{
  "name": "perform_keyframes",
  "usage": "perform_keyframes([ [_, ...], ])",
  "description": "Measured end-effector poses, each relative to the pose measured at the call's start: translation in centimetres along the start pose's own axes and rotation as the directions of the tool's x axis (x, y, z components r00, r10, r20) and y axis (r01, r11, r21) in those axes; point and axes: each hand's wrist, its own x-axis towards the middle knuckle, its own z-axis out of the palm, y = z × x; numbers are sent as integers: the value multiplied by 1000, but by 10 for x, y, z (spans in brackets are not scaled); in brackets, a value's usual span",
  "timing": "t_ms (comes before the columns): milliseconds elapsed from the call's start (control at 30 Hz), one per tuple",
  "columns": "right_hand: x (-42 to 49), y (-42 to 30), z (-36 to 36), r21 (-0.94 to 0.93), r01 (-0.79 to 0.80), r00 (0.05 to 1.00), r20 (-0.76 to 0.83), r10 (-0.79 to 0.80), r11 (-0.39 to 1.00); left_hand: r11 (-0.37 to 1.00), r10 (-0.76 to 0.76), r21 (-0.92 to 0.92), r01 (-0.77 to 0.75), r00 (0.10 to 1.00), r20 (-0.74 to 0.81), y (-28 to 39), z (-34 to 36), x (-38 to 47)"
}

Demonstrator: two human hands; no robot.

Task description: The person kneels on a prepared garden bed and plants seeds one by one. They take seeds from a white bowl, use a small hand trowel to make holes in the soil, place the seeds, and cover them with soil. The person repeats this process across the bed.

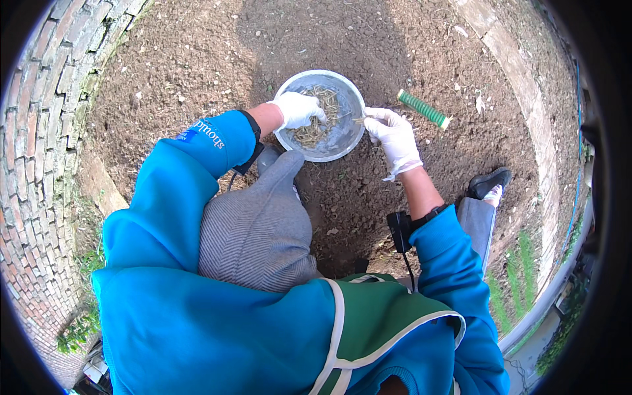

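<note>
A round pale-grey basin (353, 140) rests on the soil in front of me. Cut pieces of dry straw or plant stalk (311, 132) lie in its bottom. My left hand (297, 109), in a thin white glove, reaches over the near left rim with its fingers bent above the stalks. Whether those fingers hold any stalk is hidden. At the basin's right rim, my gloved right hand (393, 136) pinches a short bit of stalk (358, 120) between thumb and fingers. A green-wound spool (423, 108) with pale ends lies on the soil, right of this hand.
Bare, crumbly soil (197, 64) surrounds the basin. Along the left curves a brick wall (44, 113); a pale concrete strip (523, 84) runs down the right. My grey-trousered knee (256, 222) is close to the basin. A dark shoe (489, 182) is at right, near grass rows (513, 276).
</note>
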Motion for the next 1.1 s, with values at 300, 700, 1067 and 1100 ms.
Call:
perform_keyframes([
  [300, -3, 8, 4, -28, -15, 998, 61, 17, 999, 424, -298, -852, 308, 936, 189, -1, -17, 6],
  [700, -1, 3, 21, 50, 162, 986, 41, -164, 986, 9, 57, -997, -79, 995, -78, 38, -40, -1],
  [1067, -6, -6, 21, -391, 350, 920, -31, -392, 851, 317, -27, -948, 23, 1000, 15, 50, -65, 0],
  [1100, -6, -7, 21, -392, 349, 918, -37, -394, 851, 333, -29, -943, 18, 1000, 8, 52, -66, 0],
])
